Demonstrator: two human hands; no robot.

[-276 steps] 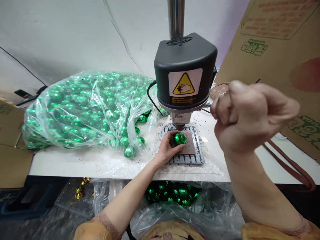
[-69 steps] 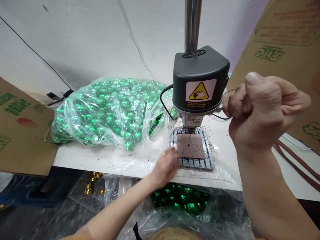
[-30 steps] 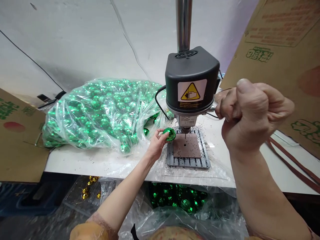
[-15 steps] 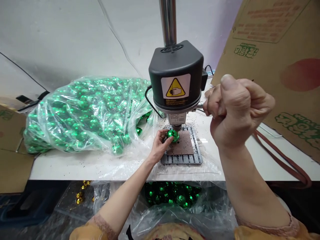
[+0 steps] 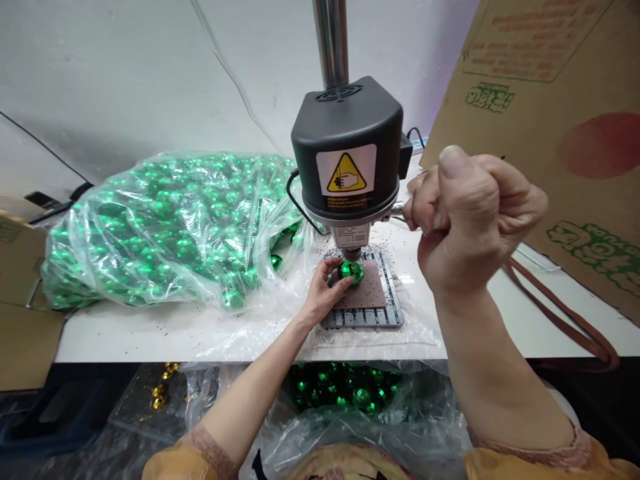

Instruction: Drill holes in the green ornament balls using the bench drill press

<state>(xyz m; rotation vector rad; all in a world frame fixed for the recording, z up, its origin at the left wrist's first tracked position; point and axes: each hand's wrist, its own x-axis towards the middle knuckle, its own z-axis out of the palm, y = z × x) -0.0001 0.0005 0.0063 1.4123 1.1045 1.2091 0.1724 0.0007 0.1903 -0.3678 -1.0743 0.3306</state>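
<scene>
My left hand (image 5: 324, 293) pinches a shiny green faceted ball (image 5: 352, 272) and holds it on the brown pad of the grey slotted base (image 5: 380, 313), right under the chuck of a small black bench drill (image 5: 347, 157). My right hand (image 5: 470, 220) is a closed fist raised at the right of the drill head, wrapped round its feed lever, of which only a metal stub shows by the knuckles.
A big clear bag of green balls (image 5: 160, 227) lies left on the white table (image 5: 150, 330). Another bag of green balls (image 5: 345, 390) hangs below the front edge. A cardboard sheet (image 5: 560, 133) leans at right, with a brown strap (image 5: 565, 327) beneath it.
My left hand fetched a green ball from the bag side and carried it right onto the pad under the drill bit. The right fist stays on the lever.
</scene>
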